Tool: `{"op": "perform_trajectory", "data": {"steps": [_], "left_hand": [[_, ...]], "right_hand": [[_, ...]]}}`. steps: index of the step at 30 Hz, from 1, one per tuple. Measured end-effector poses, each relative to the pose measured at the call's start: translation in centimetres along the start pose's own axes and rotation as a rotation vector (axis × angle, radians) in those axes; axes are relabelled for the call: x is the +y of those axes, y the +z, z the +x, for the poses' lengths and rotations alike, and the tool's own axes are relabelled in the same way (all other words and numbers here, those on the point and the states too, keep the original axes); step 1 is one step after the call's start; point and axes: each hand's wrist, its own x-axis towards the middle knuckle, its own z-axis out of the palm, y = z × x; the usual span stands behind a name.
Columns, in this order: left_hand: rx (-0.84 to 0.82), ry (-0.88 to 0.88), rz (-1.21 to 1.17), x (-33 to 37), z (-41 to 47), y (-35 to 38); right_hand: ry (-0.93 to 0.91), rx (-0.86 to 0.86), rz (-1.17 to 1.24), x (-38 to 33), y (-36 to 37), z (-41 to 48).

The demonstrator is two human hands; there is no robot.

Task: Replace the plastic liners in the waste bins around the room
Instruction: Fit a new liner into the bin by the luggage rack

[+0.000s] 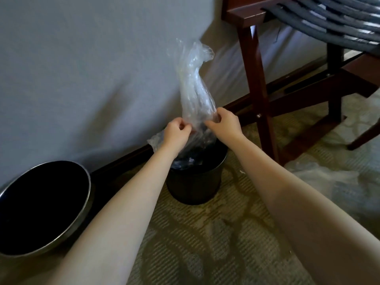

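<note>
Risk, slipping: the thin film could pull out of the two pinches, because each hand holds only a small fold of it.
Risk, tangling: the upper length is wound into a rope, so I judge the mouth may not open cleanly and could tear if tugged apart.
Risk, tipping: the small round black plastic bin (193,188) looks light, and a sideways drag on the film could knock it over.
Liner, look: the clear crinkled plastic liner (195,83) is glossy, creased and twisted, with a ragged flared end at the top and a loose flap out to the left.
Liner, place: it rises straight above the small bin, and its lower part reaches down into the bin's mouth, where shiny film shows.
Left hand (176,130): above the bin's left rim, fingers curled, pinching the liner's edge.
Right hand (223,124): above the bin's right rim, fingertips pinching the liner just beside the left hand.
Other bin: a larger black bin with a metal rim (89,186) sits left of the small bin, tilted, with no liner that I can see.
Other plastic: a crumpled clear sheet (320,177) lies on the carpet right of the small bin.
Furniture: a dark red wooden rack with black straps (259,79) stands behind and right of the small bin.
</note>
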Motion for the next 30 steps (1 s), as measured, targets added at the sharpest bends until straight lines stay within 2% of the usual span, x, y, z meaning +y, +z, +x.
{"op": "perform_trajectory", "data": {"steps": [6,9,12,16,18,21,23,24,27,30], "left_hand": [[-0.026,0.08,-0.031,1.7,-0.3,2.3],[-0.019,0.142,-0.002,1.6,-0.4,2.3],[-0.027,0.193,0.085,0.3,-0.4,1.3],[-0.186,0.127,0.234,-1.2,-0.7,-0.6],[-0.152,0.128,0.357,-1.7,-0.6,-1.7],[-0.036,0.132,0.463,-2.8,-0.5,-3.2],[-0.063,0.163,0.496,-3.3,-0.7,-3.4],[-0.094,0.186,0.501,-3.4,-0.7,-3.3],[-0.165,0.258,0.545,-3.8,-0.6,-2.9],[-0.256,0.256,0.782,-4.1,-0.3,-2.7]], "right_hand": [[-0.039,0.161,0.049,1.1,-1.5,-1.8],[-0.077,0.157,0.024,0.9,-2.7,-1.9],[-0.049,0.072,0.026,0.9,-2.8,-1.6],[0.05,-0.173,0.072,1.7,-0.7,-1.6],[0.028,-0.141,-0.005,2.4,-0.1,-1.7],[-0.012,-0.013,-0.299,3.7,-0.2,-1.6],[-0.036,-0.086,-0.365,3.9,-0.2,-1.3],[-0.027,-0.15,-0.279,3.7,-0.1,-1.2],[0.131,-0.286,0.222,1.6,0.0,-1.2],[0.123,-0.256,0.272,1.1,0.6,-1.1]]}}
